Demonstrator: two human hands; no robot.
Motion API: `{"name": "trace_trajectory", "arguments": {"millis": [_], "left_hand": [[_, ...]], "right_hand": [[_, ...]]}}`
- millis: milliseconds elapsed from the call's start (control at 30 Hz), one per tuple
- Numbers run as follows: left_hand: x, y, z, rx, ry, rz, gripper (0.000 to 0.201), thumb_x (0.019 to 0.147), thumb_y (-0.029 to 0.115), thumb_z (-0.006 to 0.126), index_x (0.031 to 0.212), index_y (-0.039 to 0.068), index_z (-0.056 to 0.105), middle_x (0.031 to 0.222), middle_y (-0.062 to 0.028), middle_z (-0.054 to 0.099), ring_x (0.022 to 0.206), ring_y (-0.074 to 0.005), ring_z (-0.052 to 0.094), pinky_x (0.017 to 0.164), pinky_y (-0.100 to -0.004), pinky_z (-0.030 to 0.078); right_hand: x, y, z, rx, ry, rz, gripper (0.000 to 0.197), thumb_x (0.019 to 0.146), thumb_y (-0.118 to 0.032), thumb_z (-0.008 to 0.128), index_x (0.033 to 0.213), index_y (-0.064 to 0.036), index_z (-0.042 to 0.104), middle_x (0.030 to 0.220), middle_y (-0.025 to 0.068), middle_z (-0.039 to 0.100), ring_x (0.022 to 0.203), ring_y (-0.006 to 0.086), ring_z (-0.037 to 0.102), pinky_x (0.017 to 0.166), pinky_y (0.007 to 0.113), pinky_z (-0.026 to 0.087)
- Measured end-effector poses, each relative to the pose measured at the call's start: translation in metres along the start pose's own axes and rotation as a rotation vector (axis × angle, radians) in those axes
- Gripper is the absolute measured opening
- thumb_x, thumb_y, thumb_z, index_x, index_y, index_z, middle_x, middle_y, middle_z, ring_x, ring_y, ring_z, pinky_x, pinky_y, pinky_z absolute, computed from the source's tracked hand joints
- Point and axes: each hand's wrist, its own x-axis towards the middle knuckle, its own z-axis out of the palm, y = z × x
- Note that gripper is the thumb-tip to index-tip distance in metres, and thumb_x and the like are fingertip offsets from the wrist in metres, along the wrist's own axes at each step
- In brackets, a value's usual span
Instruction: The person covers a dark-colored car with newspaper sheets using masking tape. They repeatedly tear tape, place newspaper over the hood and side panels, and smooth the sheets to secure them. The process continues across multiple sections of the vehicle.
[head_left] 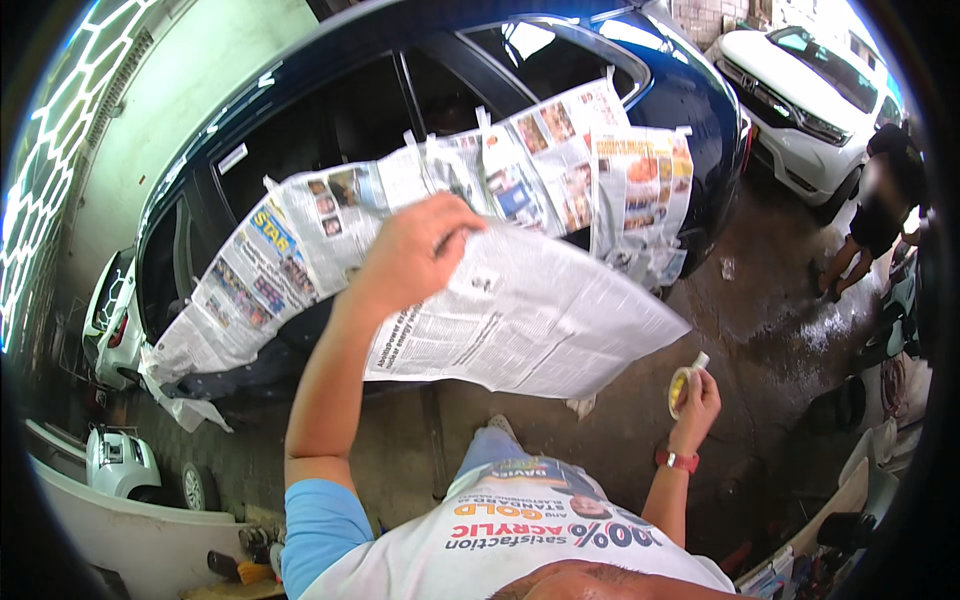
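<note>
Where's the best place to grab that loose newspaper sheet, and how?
I'd probably pinch the newspaper sheet by its pointed free corner, coming from the person's right. It's thin and flat, and that corner sticks out, while the left grip holds its upper edge. The right grip is nearest, but it's holding a tape roll.

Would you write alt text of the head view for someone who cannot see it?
A person's left hand holds a loose grey-white printed newspaper sheet beside a dark blue car partly covered in colour-printed newspaper pages; the right hand holds a pale ring-shaped tape roll.
</note>
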Motion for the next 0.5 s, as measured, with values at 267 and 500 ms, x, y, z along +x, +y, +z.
{"name": "trace_trajectory", "arguments": {"millis": [267, 500], "left_hand": [[0.176, -0.128, -0.163, -0.099, 0.262, 0.016, 0.029, 0.091, 0.014, 0.080, 0.119, 0.006, 0.076, 0.118, -0.0061, 0.076, 0.108, -0.0161, 0.069, 0.101, -0.0296, 0.052], [0.276, -0.336, -0.339, -0.681, 0.591, -0.345, 0.038, 0.091, 0.017, 0.078, 0.122, -0.005, 0.070, 0.112, -0.0158, 0.076, 0.090, -0.0248, 0.076, 0.081, -0.0369, 0.064]], "right_hand": [[0.031, -0.003, 0.027, 0.062, 0.169, -0.096, 0.021, 0.106, -0.014, 0.064, 0.118, 0.0013, 0.070, 0.071, -0.0057, 0.054, 0.054, 0.0010, 0.043, 0.048, 0.021, 0.031], [0.034, -0.013, 0.151, 0.011, 0.137, -0.052, 0.067, 0.104, -0.008, 0.062, 0.165, -0.0054, 0.034, 0.063, -0.0044, 0.053, 0.046, 0.0034, 0.041, 0.042, 0.025, 0.033]]}}
